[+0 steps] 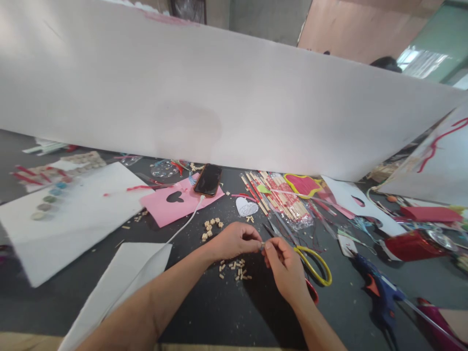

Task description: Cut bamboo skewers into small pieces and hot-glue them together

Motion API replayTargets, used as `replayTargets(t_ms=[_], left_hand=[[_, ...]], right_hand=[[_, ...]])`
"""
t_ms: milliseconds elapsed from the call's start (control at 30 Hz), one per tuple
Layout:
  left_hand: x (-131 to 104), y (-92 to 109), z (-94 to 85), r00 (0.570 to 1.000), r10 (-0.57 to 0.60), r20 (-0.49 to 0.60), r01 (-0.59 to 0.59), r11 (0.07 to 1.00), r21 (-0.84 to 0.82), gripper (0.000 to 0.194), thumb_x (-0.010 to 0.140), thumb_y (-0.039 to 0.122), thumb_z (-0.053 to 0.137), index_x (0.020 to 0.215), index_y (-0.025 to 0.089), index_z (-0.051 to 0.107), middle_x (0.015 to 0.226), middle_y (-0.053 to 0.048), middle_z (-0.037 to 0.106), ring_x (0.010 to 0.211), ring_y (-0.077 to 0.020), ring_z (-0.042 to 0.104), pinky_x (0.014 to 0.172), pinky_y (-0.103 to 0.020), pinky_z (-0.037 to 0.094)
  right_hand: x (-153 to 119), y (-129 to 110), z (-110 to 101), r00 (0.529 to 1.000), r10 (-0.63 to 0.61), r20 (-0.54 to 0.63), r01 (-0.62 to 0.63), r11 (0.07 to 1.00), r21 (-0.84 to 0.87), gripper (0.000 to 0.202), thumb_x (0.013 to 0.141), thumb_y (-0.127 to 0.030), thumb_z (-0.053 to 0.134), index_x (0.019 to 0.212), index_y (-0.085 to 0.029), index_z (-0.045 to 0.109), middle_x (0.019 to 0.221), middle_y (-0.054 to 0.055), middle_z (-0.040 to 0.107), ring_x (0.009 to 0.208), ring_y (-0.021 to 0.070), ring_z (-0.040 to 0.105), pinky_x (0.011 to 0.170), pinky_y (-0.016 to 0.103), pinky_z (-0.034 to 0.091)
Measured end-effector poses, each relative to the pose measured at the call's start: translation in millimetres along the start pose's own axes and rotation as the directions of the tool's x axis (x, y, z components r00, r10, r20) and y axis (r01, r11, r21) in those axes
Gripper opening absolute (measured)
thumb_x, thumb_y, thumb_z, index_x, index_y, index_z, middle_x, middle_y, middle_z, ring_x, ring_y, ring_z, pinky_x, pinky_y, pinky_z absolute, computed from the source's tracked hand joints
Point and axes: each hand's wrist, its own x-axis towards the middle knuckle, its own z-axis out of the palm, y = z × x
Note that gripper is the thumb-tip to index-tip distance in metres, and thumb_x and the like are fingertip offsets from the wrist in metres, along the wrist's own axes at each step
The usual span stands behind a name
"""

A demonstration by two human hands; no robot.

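My left hand [236, 240] and my right hand [283, 263] meet over the middle of the black table, fingertips pinched together. Between them is a small pale piece [262, 245], mostly hidden by the fingers; its exact kind cannot be made out. Just below my left hand lie several short cut pieces of wooden stick [237, 268]. Beyond my left wrist sits a group of small wooden clusters [210, 228]. Scissors with yellow handles [321, 275] lie beside my right hand, their blades pointing away. A white paper heart [246, 207] with a drawn pattern lies ahead of both hands.
Ahead are a phone [208, 180] with a white cable, pink paper [164, 207] and bundled sticks [288, 195]. A blue glue gun [380, 287] and a red can [417, 245] stand at right. White boards [73, 214] lie at left; a tall white panel [219, 92] closes the back.
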Motion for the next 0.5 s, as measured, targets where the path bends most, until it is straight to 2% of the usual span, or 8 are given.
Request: replayTargets(t_ms=[500], left_hand=[[-0.9,1.1,-0.7,1.000,-0.026,0.011,0.026,1.000,-0.005,0.018,0.073,0.027,0.057,0.073,0.012,0.067,0.060,0.002,0.061,0.053,-0.0082,0.046,0.049,-0.018,0.032]], right_hand=[[-0.3,0.7,-1.1,1.000,-0.026,0.014,0.026,0.999,-0.030,0.023,0.086,-0.040,0.049,0.078,-0.020,0.055,0.065,-0.001,0.058,0.057,0.0137,0.053,0.054,0.022,0.043]])
